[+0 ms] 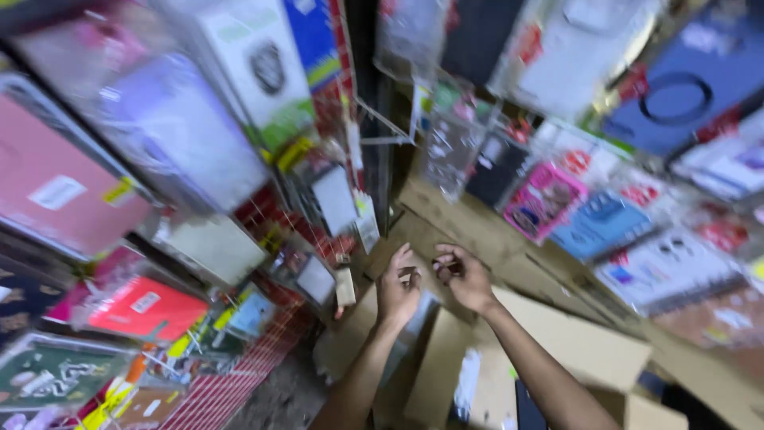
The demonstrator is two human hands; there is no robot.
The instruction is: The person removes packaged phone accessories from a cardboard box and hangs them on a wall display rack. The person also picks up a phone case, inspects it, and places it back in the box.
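The picture is blurred by motion. My left hand and my right hand are raised close together in the middle, above open cardboard boxes. The left hand's fingers are spread and point up, with nothing clearly in them. The right hand's fingers are curled inward towards the left hand, and the blur hides whether they pinch anything. A clear plastic packet lies just below the left wrist.
Packaged phone cases and accessories hang on racks to the left and the right. A metal hook juts out at the corner between them. Red grid panels back the left rack. More cardboard lies along the right.
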